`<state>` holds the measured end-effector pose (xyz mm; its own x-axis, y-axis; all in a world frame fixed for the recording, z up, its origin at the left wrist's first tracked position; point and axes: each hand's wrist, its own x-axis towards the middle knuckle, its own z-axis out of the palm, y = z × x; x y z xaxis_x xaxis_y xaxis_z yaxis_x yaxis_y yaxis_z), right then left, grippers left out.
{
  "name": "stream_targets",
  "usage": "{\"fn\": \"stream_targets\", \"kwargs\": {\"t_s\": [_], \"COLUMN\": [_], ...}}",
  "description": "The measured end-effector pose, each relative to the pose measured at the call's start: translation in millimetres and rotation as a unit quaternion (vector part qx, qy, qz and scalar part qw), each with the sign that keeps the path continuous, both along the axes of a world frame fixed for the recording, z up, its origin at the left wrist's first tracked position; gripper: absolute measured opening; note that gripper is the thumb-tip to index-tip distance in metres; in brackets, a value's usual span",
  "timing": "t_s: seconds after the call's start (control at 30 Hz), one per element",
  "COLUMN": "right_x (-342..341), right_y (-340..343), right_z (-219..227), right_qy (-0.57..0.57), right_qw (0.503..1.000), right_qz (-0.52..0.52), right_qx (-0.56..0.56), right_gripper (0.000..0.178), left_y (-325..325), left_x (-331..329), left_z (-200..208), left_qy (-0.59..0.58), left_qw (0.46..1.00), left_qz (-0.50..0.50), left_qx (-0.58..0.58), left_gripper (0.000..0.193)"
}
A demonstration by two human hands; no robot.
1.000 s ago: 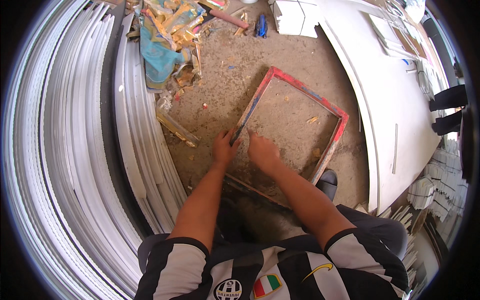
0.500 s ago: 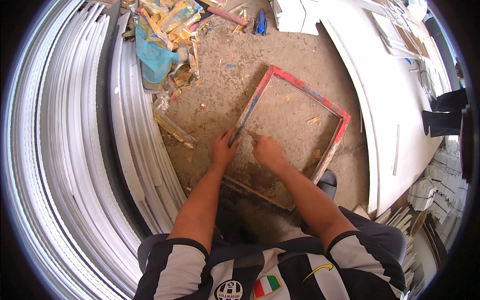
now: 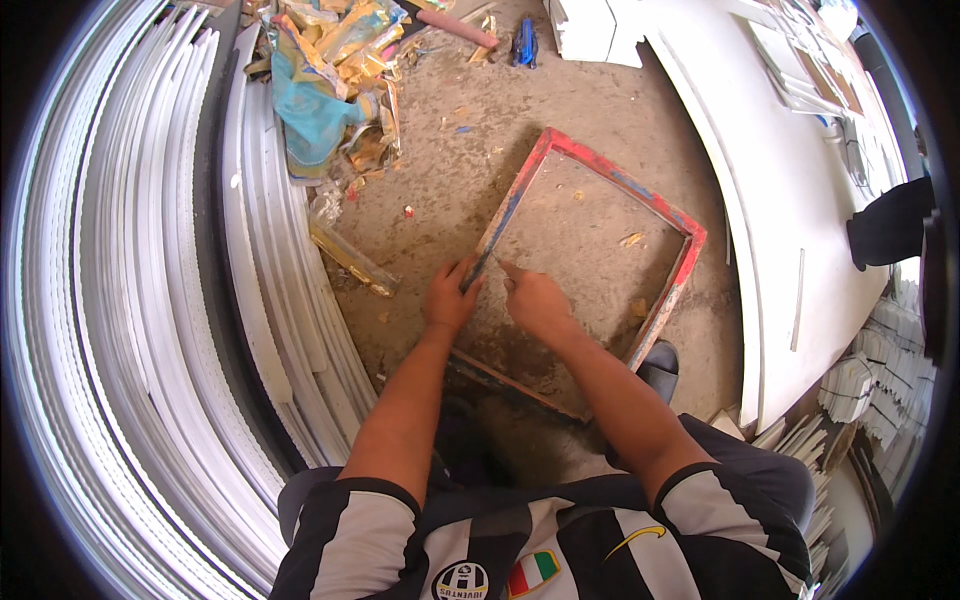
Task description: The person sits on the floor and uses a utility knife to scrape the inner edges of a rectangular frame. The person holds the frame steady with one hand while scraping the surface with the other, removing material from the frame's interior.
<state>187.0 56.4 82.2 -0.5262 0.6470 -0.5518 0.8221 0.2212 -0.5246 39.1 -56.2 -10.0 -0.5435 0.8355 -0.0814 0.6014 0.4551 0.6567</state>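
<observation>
A rectangular frame [image 3: 622, 183], with worn red paint on its far and right sides, stands tilted over the floor in front of me. My left hand [image 3: 452, 297] is closed around the frame's left side, near its lower end. Inside the frame, my right hand [image 3: 540, 305] is closed with its forefinger toward that same side. A thin, dark tip shows just beyond the finger, close to the frame's inner edge; what the hand holds is too small to name.
Tall stacks of white sheets [image 3: 150, 260] line the left. Crumpled plastic and cloth scraps [image 3: 310, 110] lie at the far left, with a pink roll [image 3: 457, 28] and a blue tool [image 3: 524, 44] beyond. A large white board [image 3: 790, 250] leans at the right. A dark sandal [image 3: 658, 368] shows beside the frame.
The view has shifted slightly, so the frame and floor things sit a little further right. My right hand's fingertip is slightly further from the frame's left side. My left hand keeps its hold.
</observation>
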Motion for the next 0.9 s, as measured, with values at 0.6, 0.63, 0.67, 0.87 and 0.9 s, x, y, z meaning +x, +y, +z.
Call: {"fn": "stream_targets", "kwargs": {"t_s": [0.6,0.63,0.67,0.87,0.9], "right_x": [-10,-5,-2,11,5], "right_y": [6,8,12,-2,-2], "right_z": [-5,-11,-10,-40,-18], "right_qy": [0.069,0.087,0.105,0.113,0.062], "right_qw": [0.995,0.989,0.979,0.993,0.998], "right_qz": [-0.037,-0.061,-0.088,-0.019,0.004], "right_qx": [-0.06,-0.105,-0.149,0.013,0.016], "right_gripper": [0.036,0.038,0.04,0.044,0.044], "left_y": [0,-1,-1,4,1], "left_x": [1,2,2,4,2], "left_z": [-3,-5,-3,7,8], "left_qy": [0.002,0.008,0.016,0.03,0.03], "left_qw": [0.999,0.999,0.999,0.999,0.999], "left_qz": [-0.007,-0.004,-0.003,0.009,0.004], "left_qx": [0.033,0.039,0.045,0.042,0.031], "left_gripper": [0.042,0.042,0.041,0.04,0.04]}}
